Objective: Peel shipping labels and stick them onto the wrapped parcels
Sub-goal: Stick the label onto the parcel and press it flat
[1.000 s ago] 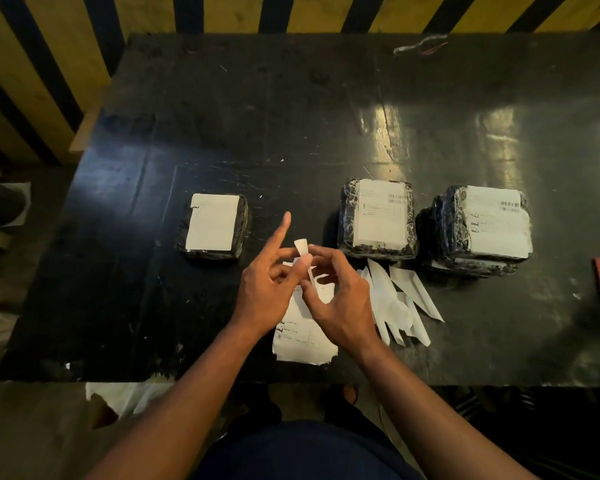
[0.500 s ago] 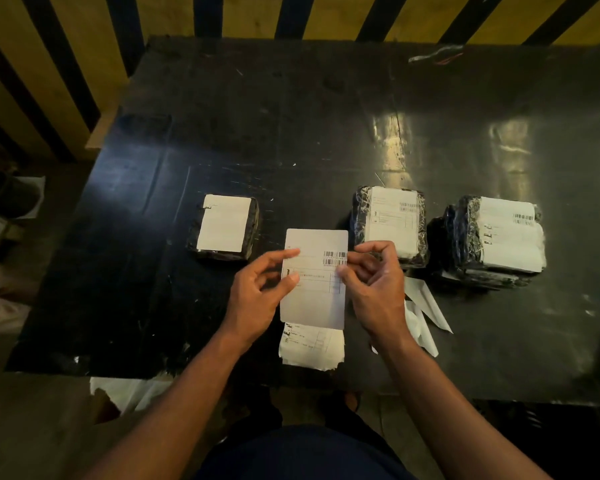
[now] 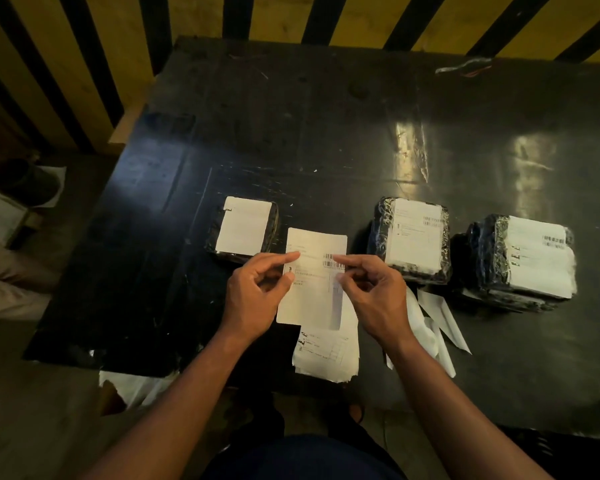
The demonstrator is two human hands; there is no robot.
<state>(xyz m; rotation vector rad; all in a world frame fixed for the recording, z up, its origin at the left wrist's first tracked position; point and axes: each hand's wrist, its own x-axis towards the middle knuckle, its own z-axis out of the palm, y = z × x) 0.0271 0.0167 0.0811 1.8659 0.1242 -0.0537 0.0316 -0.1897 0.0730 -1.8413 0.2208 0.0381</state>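
While both hands hold it above black table [image 3: 326,133], shipping label [image 3: 310,289] hangs flat, barcode up. Left hand [image 3: 253,296] pinches label's left edge w/ thumb + forefinger; right hand [image 3: 374,296] pinches right edge same way. Rel. to label: left parcel [image 3: 243,226] just behind-left, white label on top; middle parcel [image 3: 411,239] behind-right, labelled; right parcel [image 3: 523,261] further right, labelled. Label stack [image 3: 326,355] directly below, near table edge. Peeled backing strips [image 3: 437,320] to right, under right wrist.
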